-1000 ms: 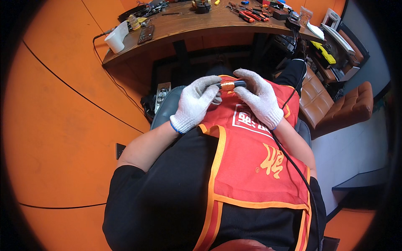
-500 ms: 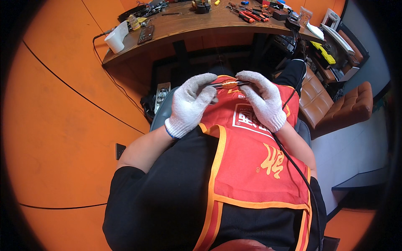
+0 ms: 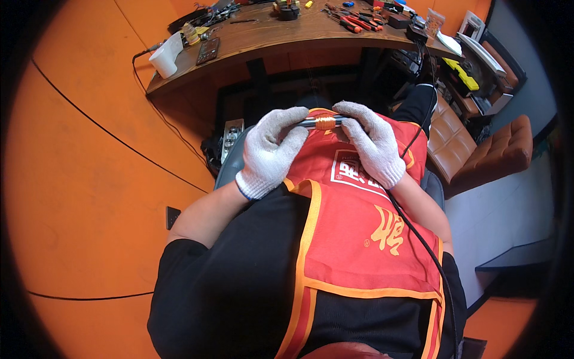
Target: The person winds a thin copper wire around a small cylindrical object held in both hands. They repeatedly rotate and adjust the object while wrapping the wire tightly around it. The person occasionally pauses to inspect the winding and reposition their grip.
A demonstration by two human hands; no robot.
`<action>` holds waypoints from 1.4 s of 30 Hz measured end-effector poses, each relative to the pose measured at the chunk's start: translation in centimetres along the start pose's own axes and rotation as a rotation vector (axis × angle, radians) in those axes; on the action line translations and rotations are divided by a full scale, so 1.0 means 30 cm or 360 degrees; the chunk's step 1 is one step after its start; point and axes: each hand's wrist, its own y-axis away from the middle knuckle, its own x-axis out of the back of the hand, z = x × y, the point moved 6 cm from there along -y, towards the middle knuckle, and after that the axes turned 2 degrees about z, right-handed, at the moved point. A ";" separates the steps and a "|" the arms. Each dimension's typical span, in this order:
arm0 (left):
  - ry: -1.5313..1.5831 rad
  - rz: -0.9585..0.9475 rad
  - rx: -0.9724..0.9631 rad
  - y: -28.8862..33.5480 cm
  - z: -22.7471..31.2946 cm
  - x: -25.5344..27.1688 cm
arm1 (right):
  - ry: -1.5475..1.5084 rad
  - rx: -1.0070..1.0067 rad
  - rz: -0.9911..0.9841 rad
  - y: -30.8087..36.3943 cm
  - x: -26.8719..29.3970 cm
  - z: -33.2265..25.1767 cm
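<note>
Both my hands wear white knitted gloves. Between them lies a shiny metal rod point(image 3: 310, 123) with a coil of copper-coloured wire point(image 3: 325, 122) wound round its middle. My left hand point(image 3: 269, 146) pinches the rod's left end between thumb and fingers. On the other end, my right hand point(image 3: 373, 140) is closed the same way. The rod is held roughly level above my lap, over the red apron point(image 3: 371, 269) with yellow edging. Both rod ends are hidden inside the gloves.
Ahead stands a wooden table point(image 3: 269, 42) with red-handled pliers point(image 3: 353, 24), a white paper roll point(image 3: 164, 60) and a dark phone-like slab point(image 3: 208, 51). A black cable point(image 3: 418, 230) runs down my right side. A brown padded chair point(image 3: 490, 155) stands at right.
The rod has been turned slightly, and the copper coil now shows more fully and brightly. Both hands keep their grip, with the right one shifted a little to the left.
</note>
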 end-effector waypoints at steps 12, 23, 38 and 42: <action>0.0648 -0.0300 0.0900 0.020 -0.084 -0.045 | 0.0162 0.0342 0.0072 -0.007 0.015 -0.003; 0.0570 -0.0342 0.1168 0.020 -0.101 -0.043 | 0.0228 0.0564 0.0084 0.000 0.021 -0.014; 0.0365 -0.0080 0.0564 0.003 -0.052 -0.016 | 0.0340 0.0211 -0.0094 -0.007 -0.008 -0.009; 0.0359 -0.0060 0.0492 0.002 -0.047 -0.018 | 0.0015 0.0019 -0.0121 -0.007 -0.007 0.022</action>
